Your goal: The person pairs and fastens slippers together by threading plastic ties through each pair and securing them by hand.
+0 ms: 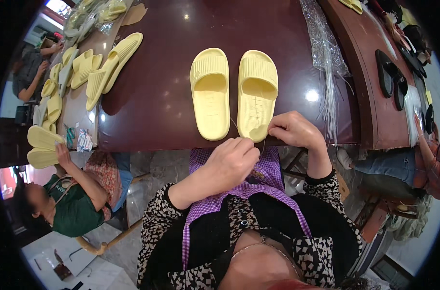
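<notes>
A pair of pale yellow slides lies side by side on the dark red table, toes away from me. The left slide and the right slide both have ribbed straps. Close to the right slide's heel, my left hand is closed with its back up, its fingertips hidden. My right hand pinches at that heel's right edge. A thin string runs down from my right fingertips toward my left hand. Another fine strand shows between the two heels.
Several yellow slides lie on the left, near a co-worker holding a pair of yellow soles. A bundle of thin strings in clear plastic lies to the right. Beyond it, black slides rest on another table.
</notes>
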Motion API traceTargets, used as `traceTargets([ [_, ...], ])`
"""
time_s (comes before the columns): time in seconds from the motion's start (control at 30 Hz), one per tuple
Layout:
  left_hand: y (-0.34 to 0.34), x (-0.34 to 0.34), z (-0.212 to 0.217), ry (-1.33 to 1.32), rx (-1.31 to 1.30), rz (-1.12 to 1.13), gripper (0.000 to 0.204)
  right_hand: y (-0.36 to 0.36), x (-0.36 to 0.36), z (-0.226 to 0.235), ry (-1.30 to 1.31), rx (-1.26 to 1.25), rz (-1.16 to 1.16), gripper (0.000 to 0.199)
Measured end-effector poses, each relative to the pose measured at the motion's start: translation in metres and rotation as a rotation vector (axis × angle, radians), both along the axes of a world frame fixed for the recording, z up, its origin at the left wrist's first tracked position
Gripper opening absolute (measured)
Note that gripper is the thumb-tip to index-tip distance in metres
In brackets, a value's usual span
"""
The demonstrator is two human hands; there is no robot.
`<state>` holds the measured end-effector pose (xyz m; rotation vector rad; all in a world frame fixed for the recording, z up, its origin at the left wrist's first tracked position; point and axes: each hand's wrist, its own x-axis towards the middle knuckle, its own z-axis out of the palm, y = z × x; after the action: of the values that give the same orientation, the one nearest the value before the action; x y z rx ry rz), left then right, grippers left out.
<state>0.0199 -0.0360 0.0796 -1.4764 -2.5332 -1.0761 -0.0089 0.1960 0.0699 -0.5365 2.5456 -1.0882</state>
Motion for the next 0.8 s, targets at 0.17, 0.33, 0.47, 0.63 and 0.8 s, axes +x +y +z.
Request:
traceTargets([
  [0.17,-0.006,-0.02,-0.018,0.018,0.051,0.119,0.009,-0.012,-0.014,-0.003,0.085,0.109,-0.051,0.016],
  [0.33,0.005,-0.054,-0.045,0.096,0.068,0.339,0.007,-0.04,-0.025,-0.008,0.391,0.087,-0.292,0.018],
  [0.47,0.018,-0.063,-0.055,0.169,0.049,0.438,0.008,-0.039,-0.024,-0.007,0.484,0.03,-0.364,0.018],
  [0.63,0.019,-0.076,-0.054,0.203,0.041,0.466,0.008,-0.012,-0.053,-0.002,0.451,-0.142,-0.602,0.023],
  [0.8,0.016,-0.085,-0.063,0.232,0.041,0.452,0.006,0.017,-0.12,-0.031,0.32,0.226,-0.706,0.032],
])
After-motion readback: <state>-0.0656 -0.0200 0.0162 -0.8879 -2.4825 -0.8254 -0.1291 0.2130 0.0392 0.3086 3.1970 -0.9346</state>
